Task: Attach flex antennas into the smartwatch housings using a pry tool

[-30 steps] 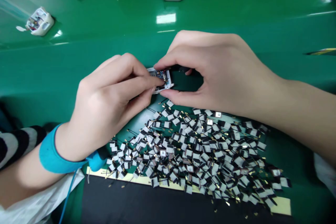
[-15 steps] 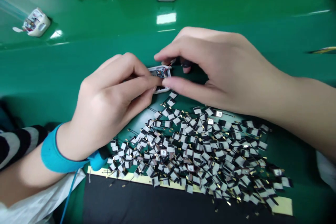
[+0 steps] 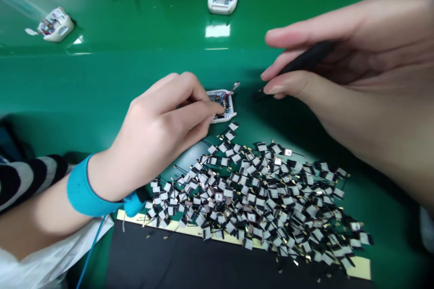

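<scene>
My left hand [image 3: 166,117], with a blue band round its wrist, is closed on a small white device housing [image 3: 232,106] with a circuit board inside. A fingertip presses on the board; thin red wires with a small pale end stick up at the housing's far corner. The fingers hide its left part. To the right, my right hand [image 3: 339,67] is closed on a slim black pen-like tool [image 3: 307,59], held apart from the housing. Its tip is dark and blurred, so I cannot tell its exact kind. Just below the housing lie many small antenna pieces [image 3: 267,192] with short black leads.
Another open white housing [image 3: 224,6] stands at the back centre, and one more [image 3: 57,27] at the back left. The antenna heap spreads over the green table [image 3: 118,76] and a pale yellow strip [image 3: 361,267]. A black mat [image 3: 176,262] lies in front.
My right hand has drawn away from the housing to the right and turned, bringing the black tool into clearer view. My left hand still holds the housing; the whole view has shifted slightly.
</scene>
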A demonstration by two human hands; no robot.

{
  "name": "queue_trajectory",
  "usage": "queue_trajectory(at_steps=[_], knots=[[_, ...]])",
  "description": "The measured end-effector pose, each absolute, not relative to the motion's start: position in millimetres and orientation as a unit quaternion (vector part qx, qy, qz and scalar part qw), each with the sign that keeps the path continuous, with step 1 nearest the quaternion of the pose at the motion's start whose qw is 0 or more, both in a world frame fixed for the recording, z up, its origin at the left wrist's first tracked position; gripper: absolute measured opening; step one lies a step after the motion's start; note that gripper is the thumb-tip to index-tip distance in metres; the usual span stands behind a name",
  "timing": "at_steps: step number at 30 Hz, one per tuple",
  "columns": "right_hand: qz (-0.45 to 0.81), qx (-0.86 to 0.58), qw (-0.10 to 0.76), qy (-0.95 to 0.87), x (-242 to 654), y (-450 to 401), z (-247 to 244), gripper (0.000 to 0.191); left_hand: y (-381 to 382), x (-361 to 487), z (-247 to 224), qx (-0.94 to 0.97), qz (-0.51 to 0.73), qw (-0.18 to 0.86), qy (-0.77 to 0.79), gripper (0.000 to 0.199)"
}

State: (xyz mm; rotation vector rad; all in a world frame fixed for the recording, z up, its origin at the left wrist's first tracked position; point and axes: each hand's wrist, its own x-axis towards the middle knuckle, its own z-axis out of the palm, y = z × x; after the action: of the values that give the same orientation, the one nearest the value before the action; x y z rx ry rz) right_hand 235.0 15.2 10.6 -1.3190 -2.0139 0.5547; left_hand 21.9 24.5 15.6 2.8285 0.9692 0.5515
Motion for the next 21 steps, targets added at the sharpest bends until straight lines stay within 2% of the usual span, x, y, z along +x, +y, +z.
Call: queue_trajectory(at_steps=[2, 8, 14, 21], knots=[[0.221, -0.483, 0.337, -0.777, 230, 14, 14, 0.025, 25, 22, 15, 0.928, 0.183, 0.049, 0.32, 0.015], [0.119, -0.467, 0.317, -0.817, 216, 10, 18, 0.006, 25, 20, 14, 0.932, 0.178, 0.053, 0.311, 0.02], [0.137, -0.427, 0.307, -0.84, 214, 11, 20, 0.006, 26, 19, 11, 0.934, 0.187, 0.043, 0.302, 0.02], [0.164, -0.365, 0.371, -0.838, 215, 11, 11, 0.019, 27, 18, 10, 0.933, 0.189, 0.04, 0.305, 0.024]])
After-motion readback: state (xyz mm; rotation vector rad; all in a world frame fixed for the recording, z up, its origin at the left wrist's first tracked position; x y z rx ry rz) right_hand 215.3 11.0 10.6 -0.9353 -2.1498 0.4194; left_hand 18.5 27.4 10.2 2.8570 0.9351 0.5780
